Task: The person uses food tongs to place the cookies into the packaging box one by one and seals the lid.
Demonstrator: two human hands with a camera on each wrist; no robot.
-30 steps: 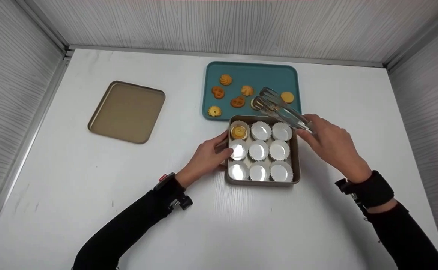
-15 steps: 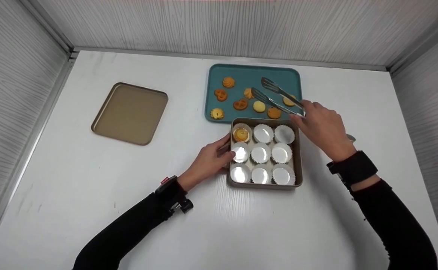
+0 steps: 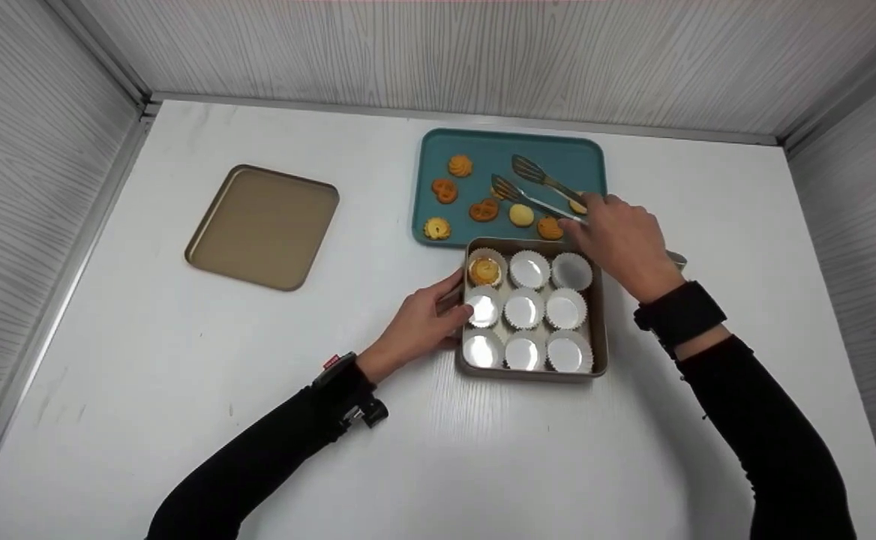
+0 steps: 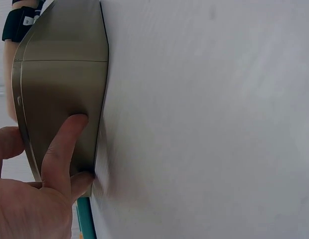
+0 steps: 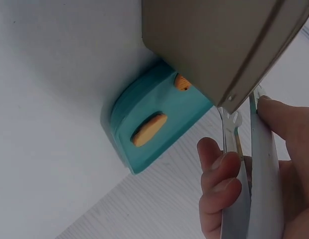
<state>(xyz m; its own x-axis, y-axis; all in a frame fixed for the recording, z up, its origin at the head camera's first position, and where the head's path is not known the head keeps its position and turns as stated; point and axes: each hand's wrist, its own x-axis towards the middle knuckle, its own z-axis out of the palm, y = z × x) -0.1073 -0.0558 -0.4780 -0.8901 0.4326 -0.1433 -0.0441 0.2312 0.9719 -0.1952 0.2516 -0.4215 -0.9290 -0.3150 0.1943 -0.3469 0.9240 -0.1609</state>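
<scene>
A square gold baking pan (image 3: 600,322) holds paper cups in three rows; the top-left cup has a cookie (image 3: 484,271) in it. My left hand (image 3: 444,301) grips the pan's left wall, one finger (image 4: 64,144) pressed flat on its outside. My right hand (image 3: 597,222) holds metal tongs (image 3: 539,189), whose spread tips hover over the teal tray (image 3: 483,146) among several cookies, nearest a pale round one (image 3: 520,214). In the right wrist view my fingers (image 5: 219,189) wrap the tongs (image 5: 261,164) beside the pan (image 5: 214,40).
A shallow gold tray (image 3: 262,225) lies at the left of the white table (image 3: 183,390). Grey panel walls close in the back and both sides. The teal tray's corner (image 5: 144,149) shows a cookie (image 5: 149,128) in the right wrist view.
My right hand has carried the tongs from over the pan's upper right corner up and left, out over the teal tray's cookies. My left hand has stayed on the pan.
</scene>
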